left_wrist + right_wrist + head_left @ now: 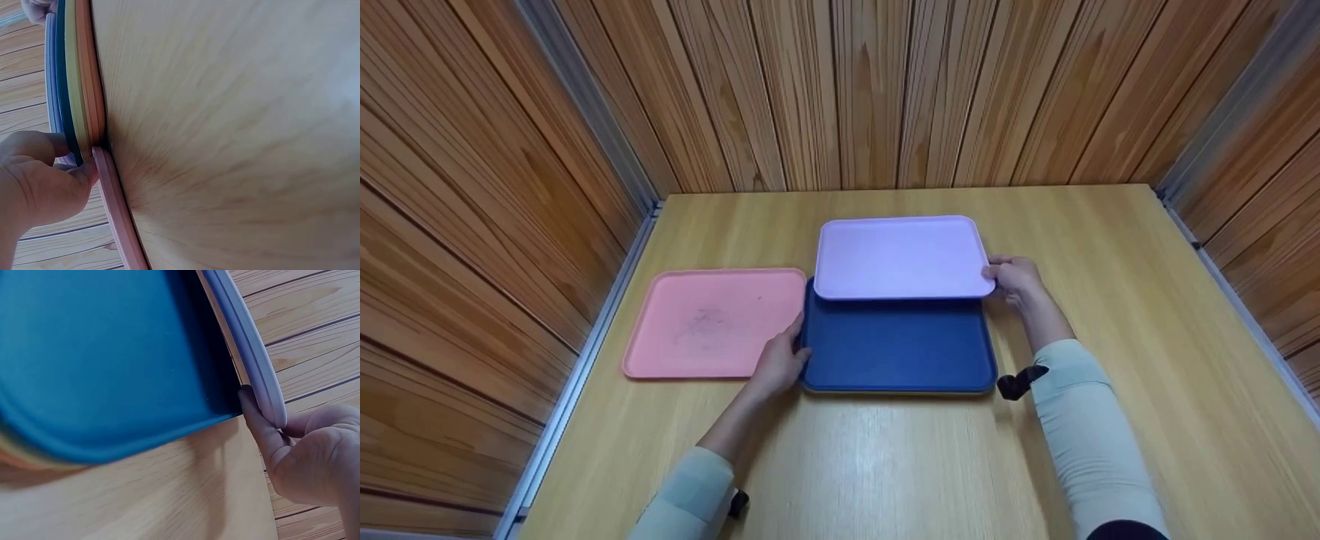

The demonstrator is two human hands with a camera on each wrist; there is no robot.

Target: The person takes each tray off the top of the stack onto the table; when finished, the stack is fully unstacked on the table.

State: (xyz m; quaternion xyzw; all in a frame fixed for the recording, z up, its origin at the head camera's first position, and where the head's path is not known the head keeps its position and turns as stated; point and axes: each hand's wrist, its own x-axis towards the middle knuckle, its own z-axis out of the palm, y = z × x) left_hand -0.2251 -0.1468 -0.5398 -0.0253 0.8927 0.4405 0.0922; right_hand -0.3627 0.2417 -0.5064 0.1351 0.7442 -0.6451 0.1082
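A lavender tray (901,259) overlaps the far part of the blue tray (896,349), and a gap shows between them in the right wrist view. My right hand (1014,279) pinches the lavender tray's near right corner, thumb on one face and fingers under the other. At the blue tray's left rim, my left hand (781,361) has its thumb over the edge and its fingers along the outer side. Below the blue tray, the left wrist view shows a yellow tray (77,84) and an orange tray (91,84) in the same stack.
A pink tray (712,322) with dark smudges lies on the wooden table (870,457), left of the stack and close against it. Wood-plank walls (870,90) with grey metal edging (585,349) enclose the table at the back and both sides.
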